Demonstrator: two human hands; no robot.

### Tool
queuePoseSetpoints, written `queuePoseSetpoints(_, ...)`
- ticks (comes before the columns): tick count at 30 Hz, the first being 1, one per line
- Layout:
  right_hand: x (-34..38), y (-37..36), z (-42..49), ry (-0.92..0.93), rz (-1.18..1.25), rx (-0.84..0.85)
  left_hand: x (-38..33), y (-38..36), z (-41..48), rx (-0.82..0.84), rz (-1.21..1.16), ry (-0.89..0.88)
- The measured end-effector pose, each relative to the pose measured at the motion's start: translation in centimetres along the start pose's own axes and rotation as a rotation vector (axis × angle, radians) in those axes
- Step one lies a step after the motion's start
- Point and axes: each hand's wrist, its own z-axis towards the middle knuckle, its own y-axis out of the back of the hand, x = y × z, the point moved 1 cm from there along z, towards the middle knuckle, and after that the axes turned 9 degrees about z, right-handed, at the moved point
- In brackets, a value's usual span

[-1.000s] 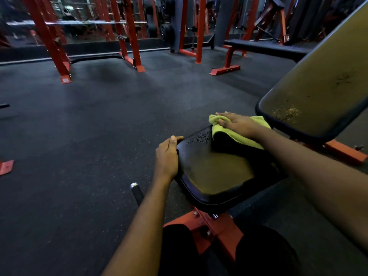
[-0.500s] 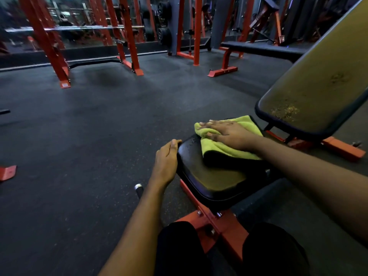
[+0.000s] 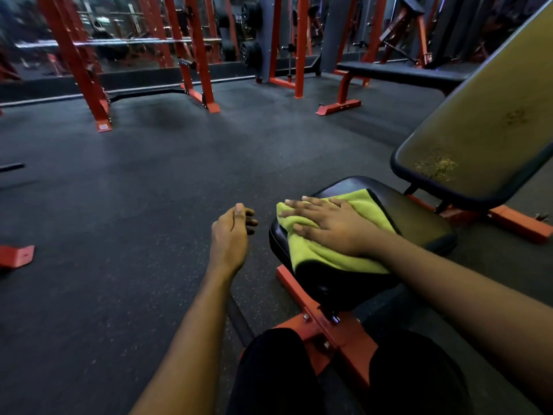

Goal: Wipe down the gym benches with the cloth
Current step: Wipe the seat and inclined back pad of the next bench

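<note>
A yellow-green cloth (image 3: 317, 256) lies over the near left part of the bench's black seat pad (image 3: 419, 220). My right hand (image 3: 326, 223) presses flat on the cloth with straight, spread fingers. My left hand (image 3: 232, 235) hangs in the air just left of the seat pad, fingers loosely curled, holding nothing and apart from the pad. The inclined backrest (image 3: 484, 121) rises at the right, with crumbly yellowish specks near its lower end. The bench's orange frame (image 3: 329, 327) runs under the seat toward my knees.
Dark rubber floor stretches to the left. Orange rack uprights (image 3: 197, 52) with a barbell stand at the back. A flat black bench (image 3: 398, 71) on orange legs stands at the back right. An orange foot plate (image 3: 15, 256) lies at the far left.
My right hand has slid the cloth toward me and leftward across the seat pad. My left hand has let go of the pad's left edge and now floats beside it.
</note>
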Motion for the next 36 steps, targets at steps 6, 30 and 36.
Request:
queuePoseSetpoints(6, 2.7, -0.9, 5.0, -0.160, -0.133, 0.015, -0.3, 0.9, -0.7, -0.082, 0.009, 0.001)
queuePoseSetpoints(30, -4.1, 1.0, -2.2, -0.138, 0.060, -0.114, -2.7, -4.8, 1.3, 0.098, 0.065, -0.039)
queuePoseSetpoints(36, -13.3, 5.0, 2.4, -0.618, 0.136, -0.181, -1.4, -6.2, 1.3, 0.168, -0.013, 0.025)
